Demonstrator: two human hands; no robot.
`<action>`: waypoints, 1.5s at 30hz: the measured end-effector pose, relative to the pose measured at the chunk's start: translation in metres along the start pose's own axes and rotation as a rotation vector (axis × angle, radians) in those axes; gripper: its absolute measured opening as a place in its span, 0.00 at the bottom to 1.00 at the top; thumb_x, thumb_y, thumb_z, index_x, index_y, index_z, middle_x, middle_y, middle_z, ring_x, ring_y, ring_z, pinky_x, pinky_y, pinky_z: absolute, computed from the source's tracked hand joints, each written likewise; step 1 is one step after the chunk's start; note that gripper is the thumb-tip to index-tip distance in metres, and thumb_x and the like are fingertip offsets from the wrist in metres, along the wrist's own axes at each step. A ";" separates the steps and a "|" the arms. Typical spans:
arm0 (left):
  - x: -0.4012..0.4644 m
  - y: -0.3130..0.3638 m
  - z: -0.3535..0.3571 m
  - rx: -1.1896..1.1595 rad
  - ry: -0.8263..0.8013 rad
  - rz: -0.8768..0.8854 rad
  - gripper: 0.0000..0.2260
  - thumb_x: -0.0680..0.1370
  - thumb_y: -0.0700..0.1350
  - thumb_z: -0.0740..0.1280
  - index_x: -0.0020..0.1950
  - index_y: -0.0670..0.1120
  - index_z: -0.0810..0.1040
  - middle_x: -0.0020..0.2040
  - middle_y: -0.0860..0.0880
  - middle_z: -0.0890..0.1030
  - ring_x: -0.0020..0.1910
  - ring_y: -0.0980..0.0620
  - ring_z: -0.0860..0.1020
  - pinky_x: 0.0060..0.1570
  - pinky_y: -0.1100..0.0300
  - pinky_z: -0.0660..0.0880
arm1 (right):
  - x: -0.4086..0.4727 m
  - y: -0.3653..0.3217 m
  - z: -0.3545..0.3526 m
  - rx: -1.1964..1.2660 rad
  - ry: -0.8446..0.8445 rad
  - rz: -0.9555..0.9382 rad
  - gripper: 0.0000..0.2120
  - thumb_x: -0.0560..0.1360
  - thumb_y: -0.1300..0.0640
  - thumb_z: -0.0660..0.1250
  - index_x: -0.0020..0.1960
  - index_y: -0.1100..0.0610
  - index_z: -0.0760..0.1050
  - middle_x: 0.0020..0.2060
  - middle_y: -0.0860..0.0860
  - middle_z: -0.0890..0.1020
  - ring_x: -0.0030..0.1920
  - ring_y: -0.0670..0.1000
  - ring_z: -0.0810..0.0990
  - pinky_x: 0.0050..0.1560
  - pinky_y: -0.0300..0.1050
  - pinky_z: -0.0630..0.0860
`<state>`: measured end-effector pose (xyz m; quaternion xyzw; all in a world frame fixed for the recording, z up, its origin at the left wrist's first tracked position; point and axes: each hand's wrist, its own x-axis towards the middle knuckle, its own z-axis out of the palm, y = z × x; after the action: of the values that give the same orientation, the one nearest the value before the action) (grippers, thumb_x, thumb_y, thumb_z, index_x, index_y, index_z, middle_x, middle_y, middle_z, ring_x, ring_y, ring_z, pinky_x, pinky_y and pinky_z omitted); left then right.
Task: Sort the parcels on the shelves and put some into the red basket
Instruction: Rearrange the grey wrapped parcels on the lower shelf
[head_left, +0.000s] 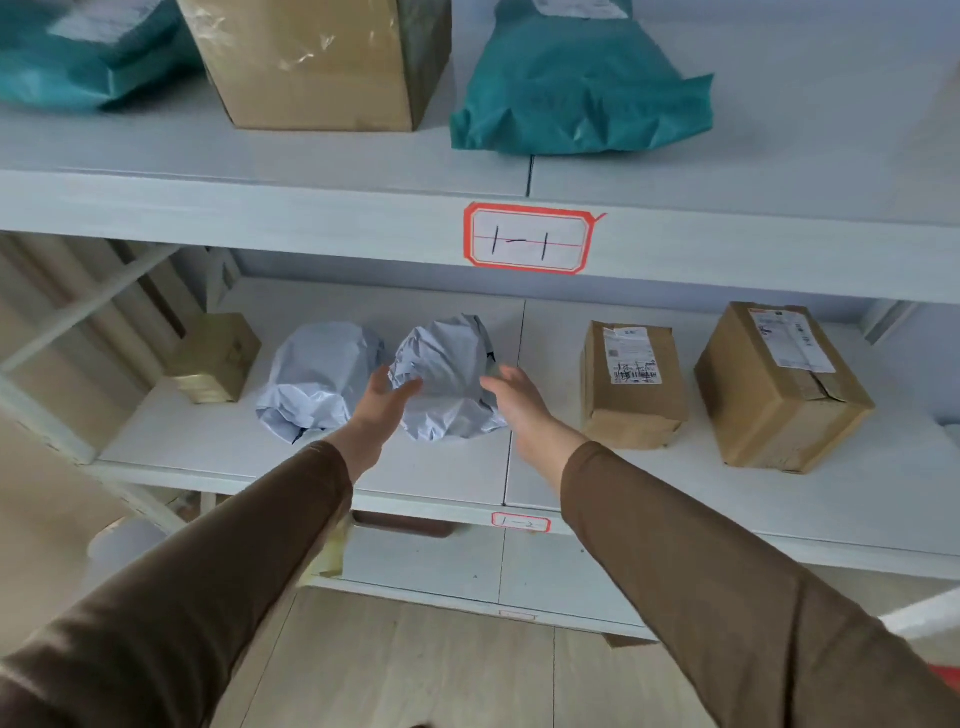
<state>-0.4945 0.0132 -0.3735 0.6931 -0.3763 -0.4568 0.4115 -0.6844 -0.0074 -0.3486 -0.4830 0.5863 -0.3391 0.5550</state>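
Your left hand and right hand flank the crumpled white poly-bag parcel on the middle shelf — both grips spread open, fingers at its sides, nothing clasped — a second white parcel lies just beside.

We have one view only — a wide-angle camera worn on the head, facing forward and tilted down at a pale shelving unit. We stand close: the shelf label marked "1-1" sits near the centre, the upper shelf is cut off at the top edge, and the wooden floor fills the bottom. Both brown sleeves enter from the lower corners and reach away from us — the lens bends the shelf edges at the frame's sides. No second view shares the scene.
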 end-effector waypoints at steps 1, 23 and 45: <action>0.010 0.000 -0.004 -0.018 -0.020 -0.011 0.33 0.82 0.52 0.67 0.83 0.51 0.56 0.80 0.45 0.65 0.75 0.44 0.68 0.69 0.51 0.64 | 0.010 0.002 0.008 0.007 0.002 0.005 0.21 0.78 0.53 0.66 0.69 0.57 0.72 0.65 0.53 0.79 0.62 0.57 0.80 0.51 0.48 0.73; -0.037 0.005 -0.015 -0.347 -0.338 0.110 0.18 0.80 0.58 0.67 0.70 0.57 0.77 0.72 0.47 0.75 0.69 0.45 0.76 0.58 0.52 0.78 | -0.040 0.016 0.010 0.286 0.166 -0.044 0.15 0.80 0.49 0.68 0.63 0.55 0.72 0.55 0.53 0.81 0.52 0.51 0.80 0.47 0.45 0.73; -0.216 0.011 0.003 -0.382 -0.505 0.097 0.17 0.84 0.61 0.59 0.65 0.54 0.78 0.57 0.42 0.83 0.49 0.46 0.82 0.54 0.52 0.80 | -0.203 0.043 -0.072 0.351 0.184 0.040 0.13 0.80 0.42 0.66 0.54 0.51 0.79 0.51 0.54 0.85 0.50 0.56 0.83 0.51 0.51 0.79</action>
<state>-0.5636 0.2022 -0.2943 0.4492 -0.4065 -0.6565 0.4494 -0.7798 0.1867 -0.3121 -0.3342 0.5757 -0.4677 0.5815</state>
